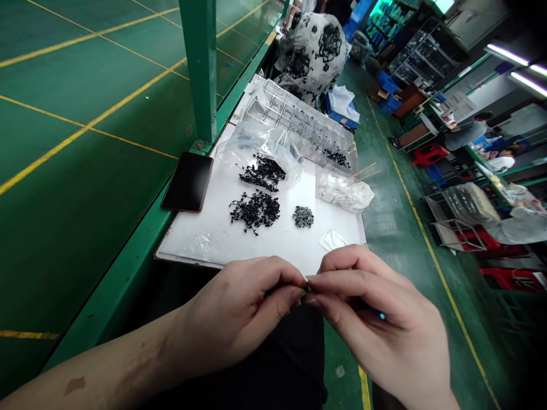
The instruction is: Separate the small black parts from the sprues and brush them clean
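My left hand (252, 302) and my right hand (376, 313) meet fingertip to fingertip in front of the white work surface (196, 236). Between the pinched thumbs and forefingers sits a tiny dark piece, mostly hidden, so I cannot make out its kind. Beyond the hands lies a loose pile of small black branching parts (255, 210). More such black parts (262, 172) spill from the mouth of a clear plastic bag (231, 149). To the right of the pile is a small round heap of tiny dark ring-like pieces (303, 217).
A phone (188, 181) rests at the left edge beside a green post (199, 68). Behind are a clear compartment tray (299, 117) and a plastic box with white material (344, 191) and thin sticks. White cloth (333, 240) lies front right. A person in a flowered garment (314, 51) sits beyond.
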### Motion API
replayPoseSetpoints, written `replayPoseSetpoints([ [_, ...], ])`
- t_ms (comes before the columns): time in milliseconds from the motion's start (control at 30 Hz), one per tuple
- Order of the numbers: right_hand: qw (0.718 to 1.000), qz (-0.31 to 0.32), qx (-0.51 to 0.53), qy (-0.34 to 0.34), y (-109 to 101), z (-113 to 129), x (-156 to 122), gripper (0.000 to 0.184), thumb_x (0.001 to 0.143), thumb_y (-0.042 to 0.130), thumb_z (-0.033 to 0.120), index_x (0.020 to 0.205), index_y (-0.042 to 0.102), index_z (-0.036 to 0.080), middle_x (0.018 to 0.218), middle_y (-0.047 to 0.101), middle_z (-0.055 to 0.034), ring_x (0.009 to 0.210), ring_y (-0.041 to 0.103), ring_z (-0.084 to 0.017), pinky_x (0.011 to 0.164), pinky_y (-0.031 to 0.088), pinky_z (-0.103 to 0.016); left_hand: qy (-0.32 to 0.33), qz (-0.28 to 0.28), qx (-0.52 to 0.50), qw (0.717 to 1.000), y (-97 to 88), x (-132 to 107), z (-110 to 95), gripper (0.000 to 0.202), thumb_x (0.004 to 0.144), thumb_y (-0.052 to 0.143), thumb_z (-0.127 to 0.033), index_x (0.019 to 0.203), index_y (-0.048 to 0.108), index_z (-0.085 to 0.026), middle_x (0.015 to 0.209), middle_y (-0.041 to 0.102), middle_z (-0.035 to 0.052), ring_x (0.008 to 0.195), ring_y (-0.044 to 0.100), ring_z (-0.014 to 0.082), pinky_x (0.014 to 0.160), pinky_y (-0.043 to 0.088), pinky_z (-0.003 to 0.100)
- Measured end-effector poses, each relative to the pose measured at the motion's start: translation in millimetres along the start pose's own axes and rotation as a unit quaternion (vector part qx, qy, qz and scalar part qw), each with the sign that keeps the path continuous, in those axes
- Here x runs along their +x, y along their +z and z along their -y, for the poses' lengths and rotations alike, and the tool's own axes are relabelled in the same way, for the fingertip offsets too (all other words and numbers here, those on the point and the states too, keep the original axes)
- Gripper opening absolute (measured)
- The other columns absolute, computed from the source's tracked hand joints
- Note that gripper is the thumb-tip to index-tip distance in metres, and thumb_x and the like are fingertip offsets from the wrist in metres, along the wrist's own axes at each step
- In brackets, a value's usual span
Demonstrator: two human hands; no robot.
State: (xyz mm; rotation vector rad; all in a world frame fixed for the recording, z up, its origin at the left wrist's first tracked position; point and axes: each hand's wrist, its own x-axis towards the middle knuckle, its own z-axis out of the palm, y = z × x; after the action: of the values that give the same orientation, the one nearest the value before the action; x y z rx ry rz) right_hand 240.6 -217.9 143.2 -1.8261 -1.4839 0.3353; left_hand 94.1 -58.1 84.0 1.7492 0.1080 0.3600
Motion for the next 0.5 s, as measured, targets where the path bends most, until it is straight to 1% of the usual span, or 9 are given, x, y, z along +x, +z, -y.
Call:
replayPoseSetpoints([
  [67, 1.000, -0.002, 0.008, 0.014, 2, -1, 1, 0.024, 0.092, 0.077, 0.012, 0.111, 0.078, 0.028, 0.100, 0.067, -0.0012, 0.081, 0.068, -0.010, 0.060, 0.051, -0.020, 0.003, -0.007, 0.001, 1.000, 0.2, -1, 0, 0.016, 0.107, 0.056, -0.023, 0.099, 0.069, -0.023, 0.089, 0.078, -0.0008, 0.079, 0.074, 0.0133, 0.072, 0.055, 0.021],
  [133, 0.998, -0.005, 0.031, 0.046, 3, -2, 2, 0.016, 0.093, 0.078, 0.017, 0.104, 0.077, 0.029, 0.097, 0.068, -0.0006, 0.077, 0.067, -0.010, 0.057, 0.049, -0.021, 0.014, -0.013, 0.004, 1.000, 0.6, -2, 0, 0.016, 0.106, 0.056, -0.020, 0.096, 0.068, -0.023, 0.091, 0.077, -0.0006, 0.081, 0.072, 0.0134, 0.072, 0.054, 0.021],
  [200, 0.993, 0.002, 0.066, 0.098, 2, -2, 5, 0.009, 0.092, 0.080, 0.022, 0.096, 0.076, 0.029, 0.090, 0.067, 0.0010, 0.072, 0.064, -0.011, 0.055, 0.048, -0.021, 0.045, -0.020, 0.007, 0.999, 0.5, -2, 1, 0.016, 0.104, 0.056, -0.013, 0.096, 0.067, -0.022, 0.093, 0.075, 0.0006, 0.084, 0.071, 0.0132, 0.075, 0.054, 0.020],
  [267, 0.985, 0.017, 0.091, 0.145, 0, -1, 8, 0.010, 0.090, 0.083, 0.026, 0.095, 0.076, 0.030, 0.082, 0.065, 0.0035, 0.065, 0.058, -0.009, 0.054, 0.046, -0.021, 0.087, -0.022, 0.009, 0.996, -0.2, -1, 3, 0.019, 0.103, 0.054, -0.007, 0.101, 0.068, -0.019, 0.097, 0.072, 0.0028, 0.088, 0.069, 0.0126, 0.079, 0.054, 0.020],
  [300, 0.983, 0.027, 0.093, 0.158, -1, 0, 9, 0.011, 0.090, 0.084, 0.026, 0.097, 0.077, 0.031, 0.080, 0.065, 0.0043, 0.063, 0.056, -0.009, 0.054, 0.047, -0.021, 0.104, -0.020, 0.013, 0.994, -0.7, -1, 4, 0.020, 0.103, 0.053, -0.005, 0.105, 0.069, -0.017, 0.098, 0.071, 0.0038, 0.090, 0.068, 0.0122, 0.081, 0.054, 0.020],
  [333, 0.982, 0.040, 0.091, 0.159, -2, 1, 11, 0.012, 0.090, 0.083, 0.026, 0.099, 0.078, 0.031, 0.080, 0.067, 0.0044, 0.064, 0.057, -0.009, 0.056, 0.048, -0.020, 0.116, -0.020, 0.019, 0.993, -1.2, 0, 5, 0.022, 0.103, 0.052, -0.004, 0.108, 0.069, -0.016, 0.100, 0.070, 0.0045, 0.091, 0.067, 0.0117, 0.083, 0.054, 0.020],
  [400, 0.986, 0.059, 0.072, 0.136, -4, 3, 14, 0.009, 0.093, 0.079, 0.023, 0.100, 0.079, 0.029, 0.086, 0.071, 0.0030, 0.070, 0.063, -0.009, 0.062, 0.052, -0.020, 0.122, -0.017, 0.028, 0.992, -2.0, -1, 6, 0.022, 0.104, 0.051, -0.004, 0.109, 0.070, -0.015, 0.101, 0.068, 0.0047, 0.093, 0.066, 0.0111, 0.085, 0.053, 0.019],
  [467, 0.992, 0.068, 0.041, 0.097, -4, 6, 17, 0.006, 0.096, 0.075, 0.020, 0.095, 0.077, 0.025, 0.090, 0.073, 0.0013, 0.076, 0.068, -0.009, 0.066, 0.053, -0.020, 0.100, -0.025, 0.040, 0.994, -2.5, -2, 6, 0.018, 0.104, 0.053, -0.007, 0.102, 0.068, -0.016, 0.098, 0.067, 0.0030, 0.091, 0.066, 0.0108, 0.083, 0.052, 0.019],
  [500, 0.994, 0.067, 0.024, 0.079, -3, 7, 17, 0.007, 0.096, 0.074, 0.018, 0.092, 0.076, 0.023, 0.089, 0.072, 0.0012, 0.074, 0.068, -0.008, 0.064, 0.051, -0.019, 0.079, -0.033, 0.047, 0.995, -2.8, -3, 5, 0.014, 0.104, 0.055, -0.009, 0.101, 0.066, -0.017, 0.095, 0.068, 0.0018, 0.089, 0.065, 0.0107, 0.081, 0.052, 0.020],
])
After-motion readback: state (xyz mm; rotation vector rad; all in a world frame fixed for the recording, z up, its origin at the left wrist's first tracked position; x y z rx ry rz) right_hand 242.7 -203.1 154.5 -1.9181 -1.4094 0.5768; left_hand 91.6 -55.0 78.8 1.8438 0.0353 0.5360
